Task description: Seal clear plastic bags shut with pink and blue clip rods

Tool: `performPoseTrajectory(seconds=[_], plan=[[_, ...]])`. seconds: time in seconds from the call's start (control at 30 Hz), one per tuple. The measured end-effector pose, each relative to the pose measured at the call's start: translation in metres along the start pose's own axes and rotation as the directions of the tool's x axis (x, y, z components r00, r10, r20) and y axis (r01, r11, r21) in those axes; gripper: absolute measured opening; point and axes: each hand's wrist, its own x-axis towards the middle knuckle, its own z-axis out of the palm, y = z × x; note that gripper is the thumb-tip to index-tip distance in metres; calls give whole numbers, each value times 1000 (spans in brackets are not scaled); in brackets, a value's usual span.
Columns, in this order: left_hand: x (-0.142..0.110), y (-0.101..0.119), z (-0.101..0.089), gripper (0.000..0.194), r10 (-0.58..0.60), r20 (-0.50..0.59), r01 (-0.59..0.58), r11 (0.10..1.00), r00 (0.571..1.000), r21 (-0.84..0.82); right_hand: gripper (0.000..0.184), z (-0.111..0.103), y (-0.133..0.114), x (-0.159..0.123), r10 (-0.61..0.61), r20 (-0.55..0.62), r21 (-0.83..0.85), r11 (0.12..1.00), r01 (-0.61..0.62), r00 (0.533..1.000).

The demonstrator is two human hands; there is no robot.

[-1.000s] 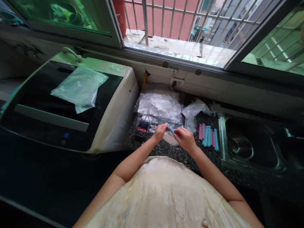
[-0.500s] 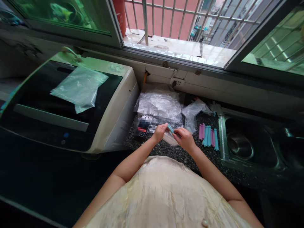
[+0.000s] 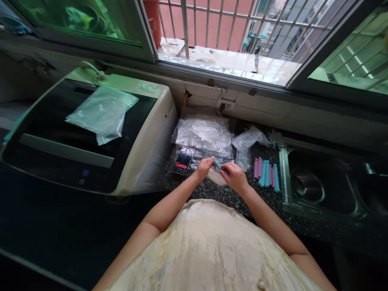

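My left hand (image 3: 204,169) and my right hand (image 3: 235,176) meet above the speckled counter (image 3: 212,193), with fingers closed on a small teal plastic stick (image 3: 217,163). The left fingertips pinch its upper end; the right fingers grip the lower end. Whether it is one piece or several is too small to tell. Under the hands lies a whitish clear plastic bag (image 3: 216,178). To the right of my right hand, several pink and teal plastic sticks (image 3: 265,173) lie side by side in a row.
A pile of clear plastic bags (image 3: 203,131) lies behind my hands, with a crumpled bag (image 3: 250,139) beside it. A phone (image 3: 183,161) lies left of my hands. A washing machine (image 3: 145,141) with a bag (image 3: 104,111) on its lid stands left; a steel sink (image 3: 285,178) is right.
The teal stick has turned slightly between my fingers, and my right hand has shifted a touch to the left. The rest looks the same apart from a slight view shift.
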Motion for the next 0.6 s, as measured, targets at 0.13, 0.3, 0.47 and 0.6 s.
performPoseTrajectory(seconds=[0.13, 0.3, 0.47, 0.6], plan=[[1, 1, -1, 52, 15, 24, -15, 1000, 1000, 23, 12, 1, 0, 0, 2, -6, -12, 1000, -2, 1000], [0, 4, -1, 49, 40, 42, -44, 993, 998, 105, 12, 2, 0, 1, 5, -7, -36, 999, -5, 1000], [-1, 1, -1, 46, 48, 18, -50, 988, 999, 149, 11, 3, -1, 1, 7, -5, -44, 999, -7, 1000], [1, -1, 0, 44, 29, 11, -30, 990, 1000, 140, 13, 3, -1, 1, 12, -3, -38, 999, -13, 1000]])
